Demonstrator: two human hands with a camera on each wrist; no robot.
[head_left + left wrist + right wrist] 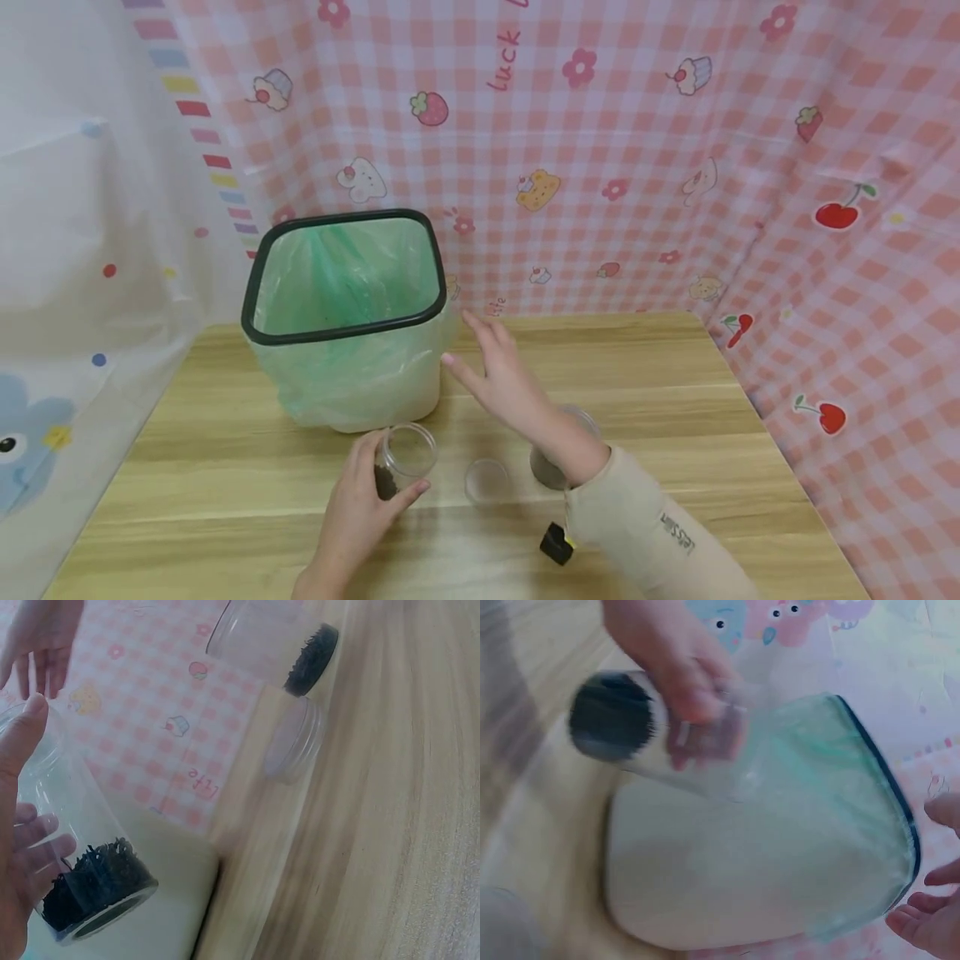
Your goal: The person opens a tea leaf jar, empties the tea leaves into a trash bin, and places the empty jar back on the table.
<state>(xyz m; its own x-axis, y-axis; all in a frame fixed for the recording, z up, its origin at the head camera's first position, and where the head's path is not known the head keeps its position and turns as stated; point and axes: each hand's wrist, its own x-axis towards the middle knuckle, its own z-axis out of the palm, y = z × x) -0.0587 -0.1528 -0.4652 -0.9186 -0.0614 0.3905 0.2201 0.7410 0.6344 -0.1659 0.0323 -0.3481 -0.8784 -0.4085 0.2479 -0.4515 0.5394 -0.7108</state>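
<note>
Your left hand [358, 492] grips a clear jar [407, 467] holding dark shreds [101, 881], in front of the lined trash bin [367, 379]; your right hand [506, 379], fingers apart, hovers beside it. One clear lid [487, 482] lies on the table [247, 517].

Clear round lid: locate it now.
The clear lid lies low centre in the head view, right of the jar in the left hand and left of the other jar.

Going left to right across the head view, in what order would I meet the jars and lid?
Jar held in the left hand → clear round lid → second jar, partly hidden.
</note>
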